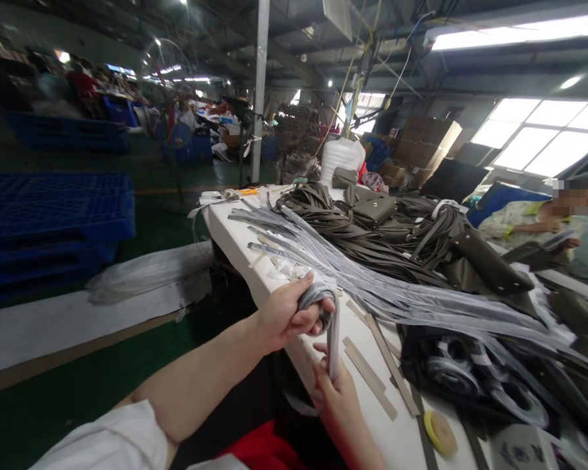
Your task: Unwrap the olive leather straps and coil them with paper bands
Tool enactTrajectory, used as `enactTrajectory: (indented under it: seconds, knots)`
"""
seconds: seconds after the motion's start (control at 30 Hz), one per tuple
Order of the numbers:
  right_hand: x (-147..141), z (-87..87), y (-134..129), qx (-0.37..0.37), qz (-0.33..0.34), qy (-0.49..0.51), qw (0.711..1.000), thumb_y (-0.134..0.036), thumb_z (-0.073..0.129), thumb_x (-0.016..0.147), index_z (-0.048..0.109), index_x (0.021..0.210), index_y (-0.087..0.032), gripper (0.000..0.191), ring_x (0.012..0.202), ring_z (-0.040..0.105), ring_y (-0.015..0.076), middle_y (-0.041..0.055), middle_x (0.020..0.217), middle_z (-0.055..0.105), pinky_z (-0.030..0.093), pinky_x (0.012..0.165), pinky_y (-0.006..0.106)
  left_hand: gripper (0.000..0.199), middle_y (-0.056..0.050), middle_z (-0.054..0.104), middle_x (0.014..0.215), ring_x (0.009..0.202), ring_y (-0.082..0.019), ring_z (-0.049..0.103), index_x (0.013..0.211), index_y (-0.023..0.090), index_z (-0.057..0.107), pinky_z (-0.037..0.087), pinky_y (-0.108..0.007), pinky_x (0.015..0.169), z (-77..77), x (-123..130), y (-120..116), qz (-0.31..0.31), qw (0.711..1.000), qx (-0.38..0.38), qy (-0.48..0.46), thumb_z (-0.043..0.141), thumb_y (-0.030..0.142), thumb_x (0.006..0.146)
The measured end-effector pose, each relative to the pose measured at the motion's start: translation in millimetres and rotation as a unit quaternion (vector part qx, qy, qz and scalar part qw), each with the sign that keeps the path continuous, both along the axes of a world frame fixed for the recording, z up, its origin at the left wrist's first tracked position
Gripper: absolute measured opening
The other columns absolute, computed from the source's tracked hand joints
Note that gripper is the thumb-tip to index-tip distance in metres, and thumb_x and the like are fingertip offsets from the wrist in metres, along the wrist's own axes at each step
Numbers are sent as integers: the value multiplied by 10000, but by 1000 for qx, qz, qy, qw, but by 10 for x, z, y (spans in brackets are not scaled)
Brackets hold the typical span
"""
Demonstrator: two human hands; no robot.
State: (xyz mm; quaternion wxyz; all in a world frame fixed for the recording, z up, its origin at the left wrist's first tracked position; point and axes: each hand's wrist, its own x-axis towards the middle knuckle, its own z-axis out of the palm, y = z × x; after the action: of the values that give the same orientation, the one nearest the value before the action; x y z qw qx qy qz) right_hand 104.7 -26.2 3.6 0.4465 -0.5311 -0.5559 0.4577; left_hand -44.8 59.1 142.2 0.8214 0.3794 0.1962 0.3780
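Observation:
My left hand point(285, 314) is closed around a rolled-up grey strap point(318, 294) that looks wrapped in clear film. From this roll a length of the strap runs down to my right hand point(340, 391), which pinches it between thumb and fingers. Both hands are over the near edge of the white table point(294, 356). Beyond them, a bundle of long film-wrapped grey straps point(372, 287) stretches across the table. Several flat grey-brown strips point(370, 378) lie beside my right hand. Coiled straps point(453, 372) rest in a black bag at the right.
Dark olive straps and pouches point(372, 212) are heaped on the table's far side. A yellow tape roll point(440, 433) lies near the front. At the right sits another person point(519, 219). Blue pallets point(53, 222) stand on the left floor; a grey pole point(261, 91) rises behind the table.

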Motion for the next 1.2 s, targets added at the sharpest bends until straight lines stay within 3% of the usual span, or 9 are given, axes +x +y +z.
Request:
enactTrajectory:
  seconds: [0.13, 0.27, 0.43, 0.57, 0.73, 0.87, 0.97, 1.1, 1.2]
  knots:
    - [-104, 170, -156, -63, 133, -14, 989, -607, 421, 923, 683, 998, -154, 528, 520, 426, 115, -37, 564, 440, 349, 506, 233, 575, 53, 423, 470, 431, -102, 420, 907, 84, 672, 473, -300, 704, -37, 58, 44, 116, 989, 94, -8, 359, 563, 960]
    - [8, 400, -379, -47, 170, 11, 984, -590, 509, 887, 715, 855, -155, 482, 500, 430, 107, -17, 555, 484, 335, 477, 226, 553, -58, 603, 753, 733, -219, 541, 987, 140, 646, 403, -379, 926, -289, 92, 48, 255, 879, 375, 150, 580, 654, 792]
    - [576, 594, -211, 40, -44, -84, 995, -575, 510, 874, 660, 726, -167, 460, 489, 497, 149, 14, 540, 554, 431, 530, 281, 465, -31, 505, 562, 575, -183, 476, 576, 219, 547, 390, -287, 656, -633, 53, -16, 72, 781, 526, 330, 501, 592, 850]
    - [715, 513, -14, 145, -175, -281, 932, -495, 556, 861, 656, 1014, -159, 382, 891, 633, 274, 125, 931, 687, 491, 832, 410, 665, 6, 453, 411, 385, -116, 402, 502, 195, 544, 309, -245, 469, -672, 89, -39, -68, 850, 360, 379, 316, 671, 906]
    - [406, 282, -109, 168, -91, -224, 956, -359, 392, 962, 514, 1283, -182, 386, 1102, 600, 240, 135, 1237, 619, 488, 934, 388, 728, 71, 280, 250, 224, -97, 243, 569, 169, 620, 351, -255, 395, -635, 120, -48, -202, 926, 120, 294, 319, 774, 842]
    - [264, 220, -176, 141, -22, -159, 977, -378, 439, 949, 491, 1315, -181, 419, 1060, 613, 239, 115, 1199, 641, 502, 879, 343, 706, 91, 219, 253, 210, -79, 186, 582, 137, 633, 344, -244, 380, -635, 78, -3, -251, 949, 1, 188, 322, 681, 906]
    - [221, 210, -138, 85, 14, -124, 989, -417, 478, 933, 574, 1217, -166, 391, 763, 631, 200, 61, 878, 692, 505, 696, 292, 709, 84, 225, 271, 221, -76, 193, 624, 113, 657, 345, -225, 390, -551, 15, 66, -274, 950, -83, 121, 246, 576, 971]
    - [52, 191, -117, -17, 111, -126, 986, -441, 452, 946, 662, 1124, -175, 383, 598, 573, 155, 6, 657, 630, 460, 598, 261, 679, 104, 182, 316, 263, -61, 175, 701, 102, 667, 429, -224, 513, -302, -45, 135, -186, 979, -84, 14, 202, 492, 1005]
    - [-115, 258, -255, -63, 201, -93, 973, -441, 465, 948, 713, 1074, -211, 361, 695, 615, 161, 25, 745, 665, 478, 672, 266, 592, 79, 334, 428, 369, -76, 339, 865, 108, 656, 483, -277, 702, -225, -14, 164, 25, 997, 66, 12, 259, 529, 992]
